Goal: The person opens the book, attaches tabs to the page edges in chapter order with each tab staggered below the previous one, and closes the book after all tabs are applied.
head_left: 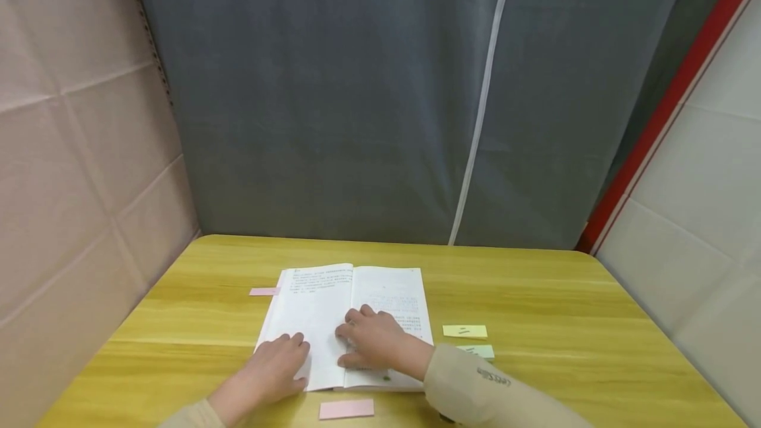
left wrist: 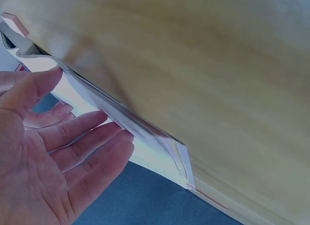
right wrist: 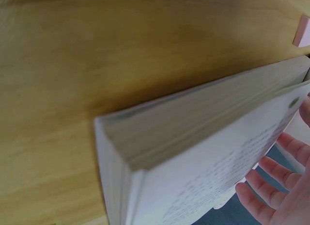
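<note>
An open book [head_left: 321,322] lies on the yellow wooden table, printed pages facing up. My left hand [head_left: 275,365] rests on the lower part of the left page, fingers extended; the left wrist view shows its fingertips against the page. Over the right page near the spine lies my right hand [head_left: 374,339], its fingers spread and reaching to the gutter. In the right wrist view the thick page block [right wrist: 208,118] appears beside the loosely bent right fingers. A pink sticky tab [head_left: 264,291] sticks out from the book's left edge.
A pink sticky pad [head_left: 347,409] lies in front of the book. To its right are a yellow sticky pad [head_left: 465,331] and a green sticky pad [head_left: 477,351], the green partly behind the right sleeve. A grey curtain [head_left: 333,98] hangs behind the table [head_left: 547,322].
</note>
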The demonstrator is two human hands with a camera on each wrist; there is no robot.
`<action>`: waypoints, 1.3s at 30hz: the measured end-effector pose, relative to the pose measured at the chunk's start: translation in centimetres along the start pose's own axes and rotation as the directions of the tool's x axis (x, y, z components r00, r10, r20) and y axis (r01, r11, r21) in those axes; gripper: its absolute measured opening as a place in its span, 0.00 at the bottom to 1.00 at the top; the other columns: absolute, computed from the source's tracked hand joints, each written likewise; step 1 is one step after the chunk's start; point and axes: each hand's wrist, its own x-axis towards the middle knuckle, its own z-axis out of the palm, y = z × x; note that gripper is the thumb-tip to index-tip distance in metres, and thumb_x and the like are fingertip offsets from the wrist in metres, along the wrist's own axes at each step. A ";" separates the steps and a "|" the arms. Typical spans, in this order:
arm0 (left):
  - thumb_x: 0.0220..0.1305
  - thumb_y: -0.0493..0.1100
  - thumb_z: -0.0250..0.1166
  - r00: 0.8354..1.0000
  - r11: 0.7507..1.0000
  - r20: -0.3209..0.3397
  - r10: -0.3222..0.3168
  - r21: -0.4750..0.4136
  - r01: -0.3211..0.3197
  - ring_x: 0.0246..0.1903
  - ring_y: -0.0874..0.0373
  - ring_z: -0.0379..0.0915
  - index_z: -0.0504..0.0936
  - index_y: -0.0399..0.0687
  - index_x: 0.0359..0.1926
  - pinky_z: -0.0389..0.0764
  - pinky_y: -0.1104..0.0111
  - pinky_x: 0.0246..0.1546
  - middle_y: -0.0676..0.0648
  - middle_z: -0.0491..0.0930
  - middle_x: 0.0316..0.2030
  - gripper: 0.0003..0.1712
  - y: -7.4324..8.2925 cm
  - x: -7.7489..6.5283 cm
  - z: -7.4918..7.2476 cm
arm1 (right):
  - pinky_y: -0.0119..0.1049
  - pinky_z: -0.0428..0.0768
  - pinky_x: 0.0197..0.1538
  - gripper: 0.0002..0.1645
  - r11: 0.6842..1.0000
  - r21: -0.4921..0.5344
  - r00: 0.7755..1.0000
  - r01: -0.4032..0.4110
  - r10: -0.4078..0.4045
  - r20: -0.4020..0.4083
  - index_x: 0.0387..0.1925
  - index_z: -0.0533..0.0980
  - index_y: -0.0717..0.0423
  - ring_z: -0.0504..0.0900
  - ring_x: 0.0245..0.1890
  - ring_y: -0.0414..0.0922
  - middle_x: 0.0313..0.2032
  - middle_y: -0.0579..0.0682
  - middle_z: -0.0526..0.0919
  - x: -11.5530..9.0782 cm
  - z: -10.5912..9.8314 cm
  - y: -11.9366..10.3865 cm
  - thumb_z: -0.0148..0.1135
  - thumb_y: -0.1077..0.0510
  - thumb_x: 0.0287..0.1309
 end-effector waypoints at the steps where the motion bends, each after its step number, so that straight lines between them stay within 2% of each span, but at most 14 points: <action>1: 0.40 0.48 0.67 1.000 1.000 0.004 -0.002 -0.001 0.002 0.22 0.56 0.64 0.74 0.38 0.30 0.67 0.65 0.17 0.50 0.66 0.24 0.20 0.0 0.0 0.0 | 0.34 0.71 0.30 0.27 1.000 0.001 1.000 0.001 -0.001 -0.004 0.48 0.72 0.39 0.67 0.36 0.39 0.42 0.41 0.70 0.0 0.1 0.1 0.53 0.34 0.48; 11: 0.41 0.49 0.67 1.000 1.000 0.027 -0.014 -0.005 0.014 0.22 0.57 0.63 0.74 0.38 0.30 0.67 0.66 0.17 0.50 0.66 0.24 0.20 0.1 0.0 0.2 | 0.34 0.71 0.30 0.26 1.000 0.005 1.000 0.002 -0.002 -0.020 0.48 0.73 0.40 0.67 0.37 0.39 0.42 0.41 0.70 -0.2 0.4 0.0 0.53 0.34 0.49; 17: 0.41 0.48 0.67 1.000 1.000 0.013 -0.003 0.004 0.003 0.21 0.57 0.62 0.74 0.38 0.30 0.66 0.66 0.16 0.51 0.65 0.23 0.20 0.1 0.0 0.3 | 0.35 0.72 0.34 0.26 1.000 -0.024 1.000 0.016 -0.017 -0.021 0.48 0.72 0.38 0.67 0.38 0.39 0.42 0.41 0.71 -0.4 0.2 -0.2 0.52 0.34 0.49; 26: 0.39 0.48 0.68 1.000 1.000 -0.023 0.006 0.019 -0.006 0.21 0.56 0.62 0.73 0.38 0.28 0.65 0.65 0.15 0.51 0.63 0.22 0.20 -0.1 0.0 0.4 | 0.34 0.71 0.33 0.24 0.998 -0.038 0.997 0.053 -0.055 -0.055 0.47 0.72 0.37 0.67 0.37 0.39 0.39 0.40 0.70 -1.1 0.2 -0.5 0.53 0.35 0.49; 32: 0.39 0.48 0.68 1.000 1.000 -0.017 0.002 0.019 -0.001 0.20 0.56 0.62 0.73 0.38 0.28 0.66 0.65 0.15 0.51 0.63 0.22 0.20 0.1 0.0 0.3 | 0.35 0.71 0.34 0.24 0.998 -0.034 0.996 0.053 -0.055 -0.064 0.47 0.73 0.38 0.68 0.38 0.39 0.40 0.41 0.71 -1.2 0.3 -0.5 0.53 0.35 0.49; 39: 0.39 0.48 0.68 1.000 1.000 -0.012 -0.003 0.020 0.003 0.20 0.57 0.62 0.73 0.39 0.28 0.65 0.66 0.15 0.51 0.64 0.22 0.19 0.0 0.0 0.2 | 0.34 0.71 0.32 0.25 0.994 -0.051 0.991 0.096 -0.100 -0.090 0.45 0.74 0.38 0.68 0.36 0.38 0.38 0.40 0.71 -1.6 0.4 -0.8 0.54 0.34 0.47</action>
